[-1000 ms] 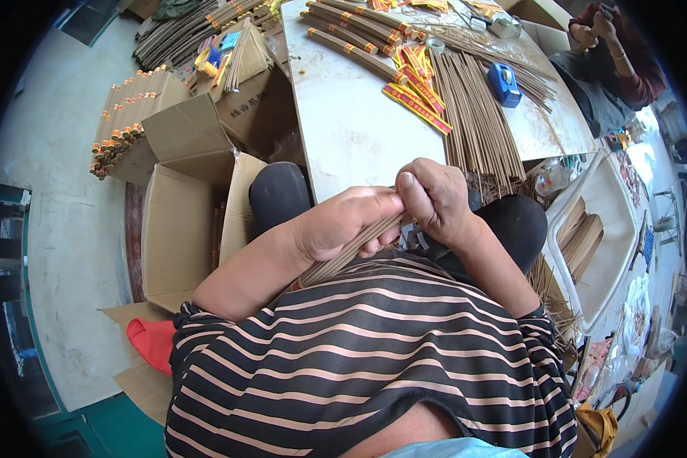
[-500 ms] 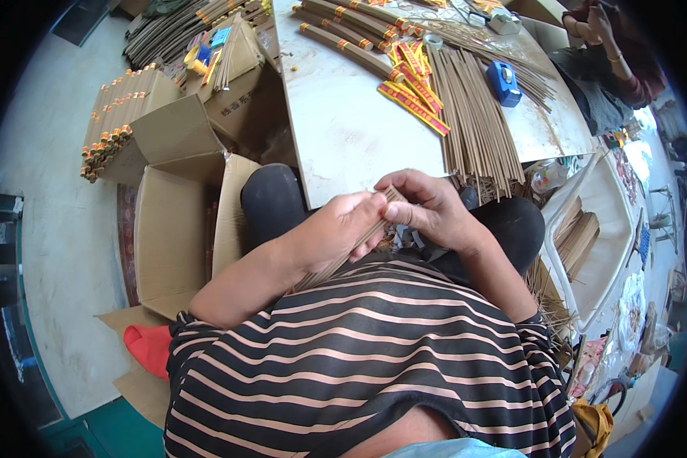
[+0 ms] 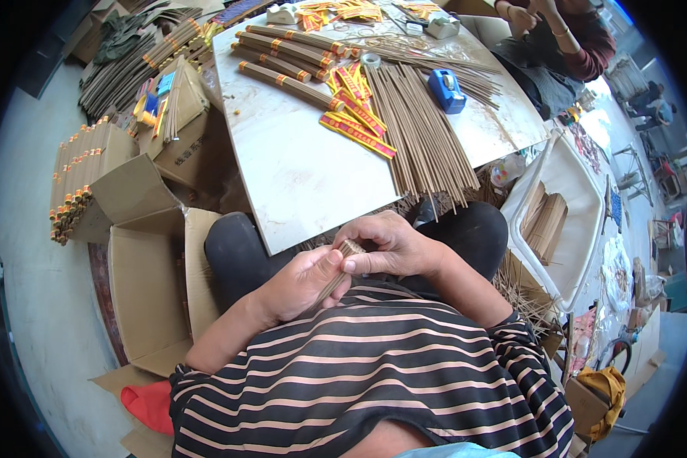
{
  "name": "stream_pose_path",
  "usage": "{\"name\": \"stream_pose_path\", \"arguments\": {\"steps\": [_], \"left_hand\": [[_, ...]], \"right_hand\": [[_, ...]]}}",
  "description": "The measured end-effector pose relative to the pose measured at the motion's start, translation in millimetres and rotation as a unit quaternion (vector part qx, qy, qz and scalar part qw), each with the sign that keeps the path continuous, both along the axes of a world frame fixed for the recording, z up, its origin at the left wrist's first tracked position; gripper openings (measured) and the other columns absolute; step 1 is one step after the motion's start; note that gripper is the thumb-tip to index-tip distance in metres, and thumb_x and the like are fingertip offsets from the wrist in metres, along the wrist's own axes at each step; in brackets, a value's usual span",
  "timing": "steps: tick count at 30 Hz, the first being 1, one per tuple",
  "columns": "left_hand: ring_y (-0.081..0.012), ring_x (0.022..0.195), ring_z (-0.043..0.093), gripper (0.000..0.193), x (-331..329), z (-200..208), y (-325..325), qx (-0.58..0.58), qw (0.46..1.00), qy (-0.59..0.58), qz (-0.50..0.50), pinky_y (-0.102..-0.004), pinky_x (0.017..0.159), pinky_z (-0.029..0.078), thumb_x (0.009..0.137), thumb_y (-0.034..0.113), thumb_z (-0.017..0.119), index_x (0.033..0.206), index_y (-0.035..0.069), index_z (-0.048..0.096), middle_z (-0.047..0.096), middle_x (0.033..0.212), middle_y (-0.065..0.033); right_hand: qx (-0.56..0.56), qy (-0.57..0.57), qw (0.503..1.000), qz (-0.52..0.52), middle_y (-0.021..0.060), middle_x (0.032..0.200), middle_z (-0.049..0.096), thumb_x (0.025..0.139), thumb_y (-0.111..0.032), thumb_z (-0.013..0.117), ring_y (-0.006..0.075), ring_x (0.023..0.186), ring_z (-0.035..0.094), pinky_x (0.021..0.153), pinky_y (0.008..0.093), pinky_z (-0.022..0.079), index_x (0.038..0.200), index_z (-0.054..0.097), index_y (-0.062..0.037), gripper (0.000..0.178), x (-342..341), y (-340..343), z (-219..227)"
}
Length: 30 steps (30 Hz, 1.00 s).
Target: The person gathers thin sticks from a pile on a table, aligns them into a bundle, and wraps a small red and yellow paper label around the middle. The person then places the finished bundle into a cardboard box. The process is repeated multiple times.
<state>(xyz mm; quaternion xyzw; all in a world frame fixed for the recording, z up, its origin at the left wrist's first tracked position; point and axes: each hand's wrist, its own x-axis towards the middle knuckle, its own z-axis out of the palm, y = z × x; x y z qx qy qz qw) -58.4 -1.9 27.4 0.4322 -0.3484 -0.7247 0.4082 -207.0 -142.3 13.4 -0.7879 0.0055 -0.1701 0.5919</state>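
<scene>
- where's the bundle of sticks (image 3: 350,249)?
- in front of the striped shirt (image 3: 374,343), near the close edge of the bench (image 3: 282,183).
- how's the grip?
- the left hand (image 3: 301,282) wraps its fingers round the bundle; the right hand (image 3: 395,246) curls thumb and fingers about its upper end.
- and up there?
- loose sticks (image 3: 420,133), a blue tape dispenser (image 3: 446,91) beside them.

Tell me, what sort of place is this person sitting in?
Probably a packing workshop: the white table bears loose brown sticks and banded bundles, and an open cardboard box stands to its left.
</scene>
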Motion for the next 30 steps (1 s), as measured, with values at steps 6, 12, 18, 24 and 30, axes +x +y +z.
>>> {"name": "stream_pose_path", "arguments": {"steps": [6,12,18,24,30], "left_hand": [[-0.0073,0.056,0.042,0.049,4,-5,-6,0.043,0.997,-0.016,0.067,-0.0171,0.052,0.036,0.095,0.049,0.034,0.098,0.002,0.046,0.046,0.072,-0.0026],[-0.006,0.056,0.041,0.049,14,-11,-10,0.089,0.99,-0.032,0.103,-0.017,0.051,0.036,0.093,0.05,0.038,0.098,0.002,0.047,0.046,0.071,-0.0013],[-0.0057,0.056,0.04,0.048,30,-16,-10,0.121,0.98,-0.005,0.155,-0.0175,0.05,0.035,0.093,0.05,0.039,0.098,0.002,0.047,0.045,0.07,-0.0005],[-0.0059,0.056,0.04,0.047,42,-28,-7,0.117,0.981,0.008,0.156,-0.0178,0.05,0.035,0.094,0.048,0.04,0.098,0.002,0.047,0.046,0.07,-0.0009],[-0.006,0.056,0.04,0.046,45,-32,-7,0.119,0.981,0.01,0.154,-0.0182,0.05,0.035,0.094,0.047,0.04,0.098,0.001,0.047,0.046,0.069,-0.0011]], "right_hand": [[0.081,0.093,0.992,-0.019,0.0053,0.069,0.06,0.084,-0.029,0.065,0.0122,0.065,0.056,0.061,0.0267,0.046,0.103,0.059,-0.0027,0.032,9,-15,-6],[-0.07,0.168,0.931,-0.318,0.0029,0.079,0.061,0.085,-0.016,0.063,0.0092,0.071,0.054,0.067,0.0225,0.046,0.092,0.061,0.0019,0.019,42,-100,-36],[-0.332,0.255,0.843,-0.338,0.0136,0.097,0.06,0.077,-0.024,0.066,0.0279,0.093,0.057,0.079,0.0364,0.046,0.095,0.065,-0.0063,0.025,90,-134,-60],[-0.397,0.3,0.804,-0.325,0.0127,0.097,0.06,0.075,-0.027,0.067,0.0293,0.099,0.054,0.083,0.0386,0.044,0.092,0.064,-0.0082,0.026,106,-135,-73],[-0.37,0.205,0.843,-0.332,0.0129,0.082,0.063,0.074,-0.021,0.068,0.0289,0.081,0.06,0.073,0.0377,0.047,0.077,0.063,-0.005,0.017,102,-137,-83]]}}
